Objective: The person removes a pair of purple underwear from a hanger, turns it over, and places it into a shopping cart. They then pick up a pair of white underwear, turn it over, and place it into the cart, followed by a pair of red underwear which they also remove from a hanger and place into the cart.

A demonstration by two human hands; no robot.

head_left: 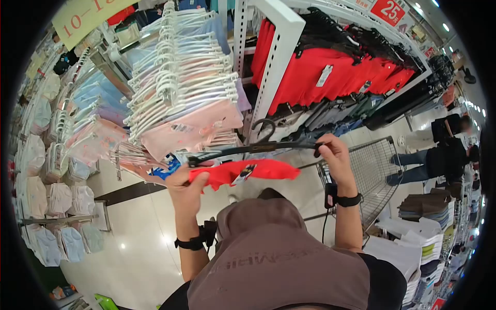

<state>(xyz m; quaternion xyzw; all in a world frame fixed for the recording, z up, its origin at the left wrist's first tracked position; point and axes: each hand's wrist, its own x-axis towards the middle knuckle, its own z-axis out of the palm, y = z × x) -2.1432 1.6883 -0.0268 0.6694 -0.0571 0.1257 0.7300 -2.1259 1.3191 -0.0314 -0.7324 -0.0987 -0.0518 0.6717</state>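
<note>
Holding a black hanger (pixel 253 147) level at the centre of the view — left hand (pixel 187 187) at about eight o'clock, closed around the hanger's near end and bunching a red garment (pixel 243 172) against it, right hand (pixel 333 155) at about three o'clock, fingers pinched shut on the far tip. Draping the red garment just below the bar, not yet seated on it, with a tag (pixel 244 175) dangling from its middle (print too small to read). Standing close behind, at eleven o'clock, a crowded rack of pink and pale tops on white hangers (pixel 175 93); hanging at one o'clock, a rail of matching red tops (pixel 336 75); waiting at four o'clock, a wire trolley (pixel 380 173), with folded stacks (pixel 423 243) beyond it. Working in the aisle at three o'clock, other people in dark clothes (pixel 447 155).

Risking, by the look of it, a slip — with the cloth only bunched under the left thumb and hanging free towards the right, any loosening there could be dropping it to the floor. Tilting the bar could be sliding the fabric off the far end. Swinging the hook (pixel 266 129) upward so near the pink rack could be snagging a neighbouring hanger and pulling tops down.
</note>
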